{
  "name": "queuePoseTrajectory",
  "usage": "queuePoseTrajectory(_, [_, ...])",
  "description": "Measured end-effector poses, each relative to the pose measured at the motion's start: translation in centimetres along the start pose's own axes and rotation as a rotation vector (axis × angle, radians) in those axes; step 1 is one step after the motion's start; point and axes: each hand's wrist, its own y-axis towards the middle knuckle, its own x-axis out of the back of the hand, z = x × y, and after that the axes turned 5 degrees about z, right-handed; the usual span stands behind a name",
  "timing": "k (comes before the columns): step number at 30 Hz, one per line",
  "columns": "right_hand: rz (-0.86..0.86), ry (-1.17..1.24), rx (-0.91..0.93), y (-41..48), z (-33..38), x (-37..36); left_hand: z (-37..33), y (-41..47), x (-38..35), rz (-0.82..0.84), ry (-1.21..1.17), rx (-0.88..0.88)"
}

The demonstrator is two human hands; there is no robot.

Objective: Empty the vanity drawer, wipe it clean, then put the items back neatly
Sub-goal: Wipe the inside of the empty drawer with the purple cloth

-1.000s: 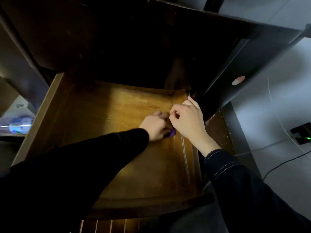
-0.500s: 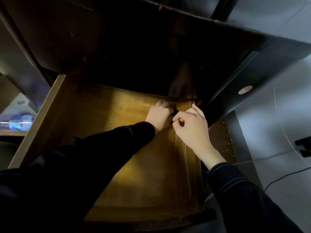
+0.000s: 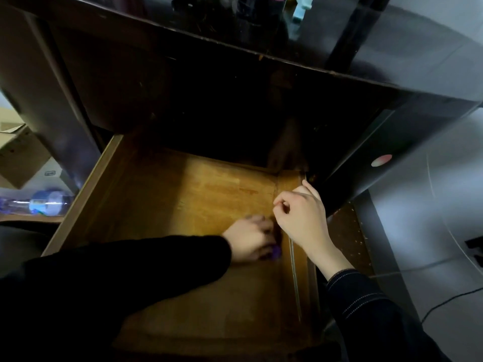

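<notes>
The wooden vanity drawer [image 3: 167, 205] is pulled out, and the part of its floor that shows is bare wood. My left hand [image 3: 248, 241] lies on that floor near the right side wall, fingers curled over a small purple wiping thing [image 3: 354, 252] of which only a corner shows. My right hand [image 3: 300, 220] hovers just right of it by the drawer's right wall, fingers curled with thumb and forefinger together; whether it holds anything is hidden.
The dark vanity top [image 3: 261, 56] overhangs the drawer's back, with items on it at the upper edge. A plastic bottle [image 3: 44, 202] lies on a shelf to the left. Grey floor with cables [image 3: 444, 301] lies to the right.
My left hand has slid back toward me along the right wall from the far corner, the purple thing under it. My right hand has stayed by the right wall.
</notes>
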Motion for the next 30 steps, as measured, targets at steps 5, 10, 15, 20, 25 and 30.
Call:
queuePoseTrajectory(5, [-0.003,0.027,0.006,0.0,-0.3,-0.2,4.5,6.8,1.3,-0.088,0.009,0.410])
queuePoseTrajectory(10, [-0.003,0.019,0.006,0.1,0.0,-0.1,3.5,5.6,-0.1,-0.091,0.039,0.407])
queuePoseTrajectory(15, [0.038,-0.017,-0.001,-0.2,0.4,0.5,-1.4,-0.4,-0.2,0.076,0.007,0.153])
queuePoseTrajectory(20, [0.074,-0.044,-0.028,-0.4,0.8,0.9,-5.8,-5.9,0.4,0.414,-0.054,-0.224])
queuePoseTrajectory(25, [0.056,-0.050,-0.030,-0.5,0.8,0.6,-7.0,-7.3,1.8,0.668,-0.129,-0.213])
queuePoseTrajectory(30, [0.015,-0.054,-0.019,-0.4,0.5,0.3,-5.8,-7.8,3.9,0.807,-0.132,-0.181])
